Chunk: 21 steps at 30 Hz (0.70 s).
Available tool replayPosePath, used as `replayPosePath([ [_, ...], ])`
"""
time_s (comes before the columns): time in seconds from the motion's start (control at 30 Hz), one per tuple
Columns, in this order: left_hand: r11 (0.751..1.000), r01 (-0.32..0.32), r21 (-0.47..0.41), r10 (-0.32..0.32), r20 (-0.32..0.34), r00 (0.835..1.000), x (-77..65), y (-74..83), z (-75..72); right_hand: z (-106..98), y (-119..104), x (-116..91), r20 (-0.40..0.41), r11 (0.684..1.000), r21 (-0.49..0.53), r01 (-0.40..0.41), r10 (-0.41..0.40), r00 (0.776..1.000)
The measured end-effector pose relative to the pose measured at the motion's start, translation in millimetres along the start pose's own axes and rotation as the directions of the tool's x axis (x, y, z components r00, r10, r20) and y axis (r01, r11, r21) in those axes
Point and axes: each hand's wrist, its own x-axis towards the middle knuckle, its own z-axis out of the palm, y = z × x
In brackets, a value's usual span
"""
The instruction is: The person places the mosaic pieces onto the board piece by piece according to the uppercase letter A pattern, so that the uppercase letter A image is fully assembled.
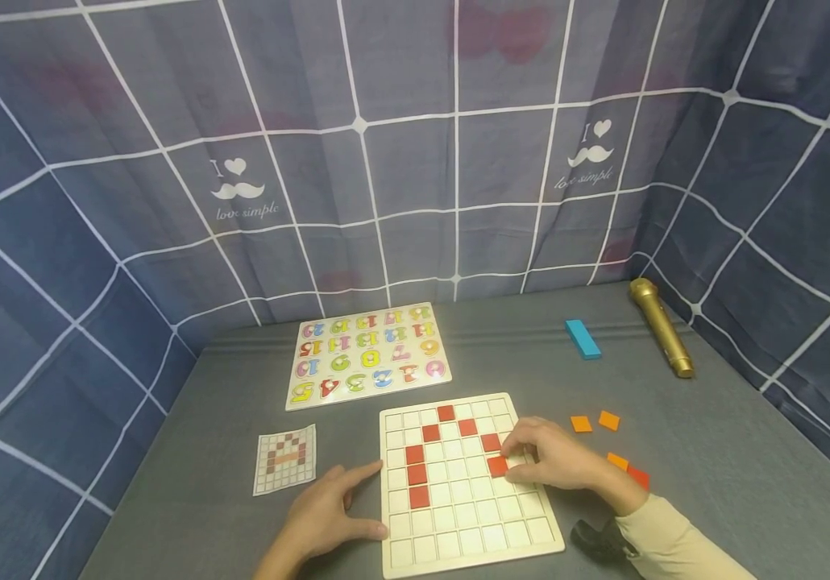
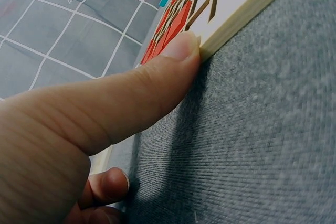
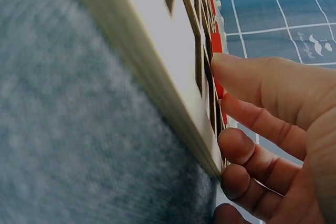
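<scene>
A pale wooden grid board (image 1: 458,515) lies on the table, with red square tiles (image 1: 416,475) set in an arch-like pattern. My left hand (image 1: 324,511) is at its left edge, index finger stretched out and thumb tip against the side. In the left wrist view the thumb (image 2: 152,77) touches the board's edge near a corner. My right hand (image 1: 556,455) reaches over the right side and pinches a red tile (image 1: 497,466) between thumb and index finger. The right wrist view shows that tile (image 3: 217,45) at the thumb tip, the other fingers curled at the edge.
Left of the board lies a pattern card (image 1: 284,459). Behind it is a number puzzle board (image 1: 369,354). Orange tiles (image 1: 581,424) and a red tile (image 1: 639,478) lie by my right wrist. Farther back are a blue block (image 1: 583,339) and a gold microphone-shaped object (image 1: 661,329).
</scene>
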Motion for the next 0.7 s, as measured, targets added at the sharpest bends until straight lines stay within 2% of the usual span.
replayPosePath([
  [0.7, 1.000, -0.004, 0.012, 0.004, -0.018, 1.000, -0.9, -0.5, 0.7, 3.2, -0.8, 2.6, -0.057, 0.998, -0.063, -0.018, 0.014, 0.998],
])
